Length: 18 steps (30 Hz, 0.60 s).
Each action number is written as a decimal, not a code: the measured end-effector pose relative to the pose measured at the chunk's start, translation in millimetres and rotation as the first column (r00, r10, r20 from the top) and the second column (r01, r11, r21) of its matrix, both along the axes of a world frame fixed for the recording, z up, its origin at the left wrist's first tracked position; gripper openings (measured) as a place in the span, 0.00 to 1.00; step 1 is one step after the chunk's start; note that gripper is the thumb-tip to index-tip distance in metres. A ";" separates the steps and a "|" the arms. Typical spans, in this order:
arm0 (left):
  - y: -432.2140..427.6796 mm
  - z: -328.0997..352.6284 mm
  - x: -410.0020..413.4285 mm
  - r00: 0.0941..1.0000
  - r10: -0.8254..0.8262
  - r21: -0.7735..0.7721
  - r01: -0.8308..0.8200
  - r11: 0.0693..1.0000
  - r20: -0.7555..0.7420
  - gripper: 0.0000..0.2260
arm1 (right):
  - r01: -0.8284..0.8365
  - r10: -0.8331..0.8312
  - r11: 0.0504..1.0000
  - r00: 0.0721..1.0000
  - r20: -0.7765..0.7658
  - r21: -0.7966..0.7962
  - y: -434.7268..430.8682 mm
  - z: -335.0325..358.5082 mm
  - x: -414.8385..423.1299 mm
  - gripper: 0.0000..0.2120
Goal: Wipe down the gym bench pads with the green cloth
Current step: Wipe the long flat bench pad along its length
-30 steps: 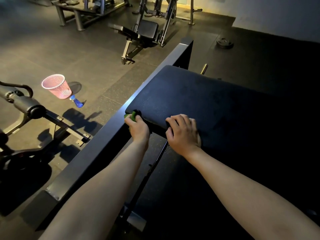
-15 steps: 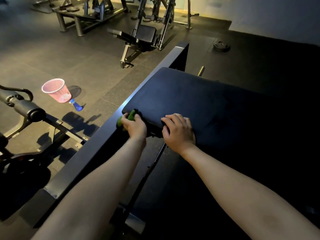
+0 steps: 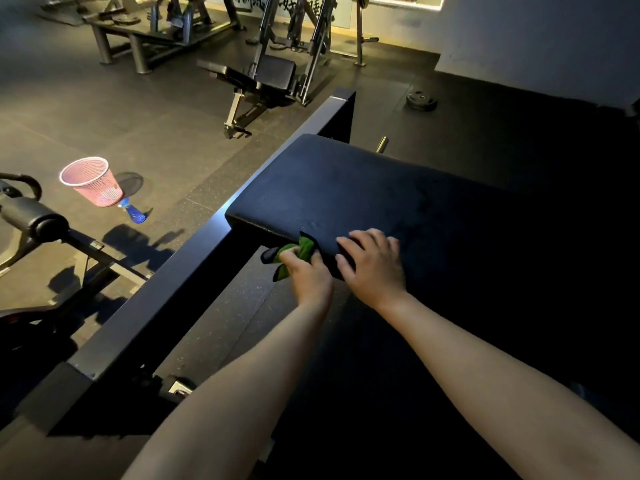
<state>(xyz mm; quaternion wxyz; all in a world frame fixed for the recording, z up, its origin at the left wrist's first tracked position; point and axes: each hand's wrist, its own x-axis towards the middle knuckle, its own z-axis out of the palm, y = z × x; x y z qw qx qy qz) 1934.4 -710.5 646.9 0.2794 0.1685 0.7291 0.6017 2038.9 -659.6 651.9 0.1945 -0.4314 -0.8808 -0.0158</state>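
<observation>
- Green cloth (image 3: 302, 249) sits bunched in our left hand (image 3: 306, 273), fingers clenched round it, pressed against the near edge of the bench pad (image 3: 363, 188).
- Our right hand (image 3: 375, 268) rests just right of it on the same edge, fingers (image 3: 349, 242) loosely spread, grasping nothing.
- Left of the pad runs a dark steel beam (image 3: 149, 299).
- Farther left on the floor we see a pink mesh basket (image 3: 88, 181) with a blue bottle (image 3: 134, 212) just beside it.
- A weight plate (image 3: 420, 100) lies far off.

1. The left hand (image 3: 308, 276) covers much of the green cloth (image 3: 300, 250).
2. The bench pad (image 3: 346, 188) fades into shadow on its right.
3. The left edge cuts off the near-left machine (image 3: 31, 220).
4. The far wall lettering (image 3: 252, 3) is cropped and unreadable.
</observation>
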 end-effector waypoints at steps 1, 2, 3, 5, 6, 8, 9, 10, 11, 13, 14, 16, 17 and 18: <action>-0.5 1.8 -2.5 1.000 0.000 0.005 0.000 1.000 0.001 0.10 | 0.015 -0.015 1.000 1.000 -0.006 0.013 0.0 -3.1 5.0 0.19; 1.8 3.2 -8.7 1.000 0.022 0.008 -0.022 1.000 0.020 0.11 | 0.016 -0.016 1.000 1.000 -0.013 0.016 0.6 -5.6 6.9 0.20; 6.3 6.1 -18.5 0.997 0.063 0.005 -0.064 0.998 0.045 0.12 | 0.015 -0.015 1.000 1.000 -0.021 0.016 1.2 -6.9 5.8 0.20; 17.7 10.9 -45.3 0.983 0.168 0.001 -0.169 0.986 0.071 0.14 | 0.025 -0.024 0.999 0.999 -0.042 0.026 0.6 -8.8 0.9 0.19; 25.6 12.3 -59.8 0.976 0.204 0.003 -0.205 0.979 0.074 0.15 | 0.031 -0.029 0.999 0.998 -0.053 0.032 0.7 -10.1 -0.4 0.18; 40.6 14.1 -82.2 0.969 0.235 -0.010 -0.235 0.972 0.072 0.14 | 0.027 -0.024 0.999 0.997 -0.076 0.045 1.1 -11.9 -2.2 0.18; 47.3 13.5 -87.6 0.970 0.235 -0.022 -0.234 0.972 0.066 0.13 | 0.025 -0.020 0.998 0.996 -0.088 0.056 2.2 -12.8 -2.1 0.17; 52.0 12.0 -89.7 0.971 0.232 -0.045 -0.230 0.972 0.048 0.12 | 0.024 -0.017 0.997 0.995 -0.098 0.067 3.6 -13.8 -2.3 0.17; 55.2 10.6 -88.7 0.973 0.229 -0.073 -0.227 0.971 0.025 0.13 | 0.023 -0.014 0.997 0.994 -0.105 0.077 4.8 -14.4 -2.5 0.17; 56.1 5.8 -80.7 0.977 0.214 -0.103 -0.214 0.971 -0.009 0.16 | 0.015 -0.006 0.997 0.994 -0.107 0.082 5.8 -16.6 -1.6 0.17; 54.9 4.5 -74.6 0.979 0.205 -0.097 -0.206 0.974 -0.016 0.16 | 0.012 -0.004 0.997 0.994 -0.112 0.074 6.0 -17.2 -1.2 0.17; 48.0 2.7 -57.4 0.981 0.192 -0.084 -0.192 0.978 -0.007 0.15 | 0.005 -0.002 1.000 0.992 -0.124 0.021 4.6 -14.5 0.0 0.19; 45.6 2.7 -46.9 0.984 0.180 -0.080 -0.179 0.981 0.002 0.15 | -0.003 0.001 1.000 0.991 -0.132 -0.015 5.4 -11.8 -0.1 0.19; 41.5 2.9 -33.1 0.988 0.156 -0.078 -0.155 0.985 0.007 0.15 | -0.020 0.012 0.998 0.991 -0.136 -0.059 4.5 -8.1 2.1 0.20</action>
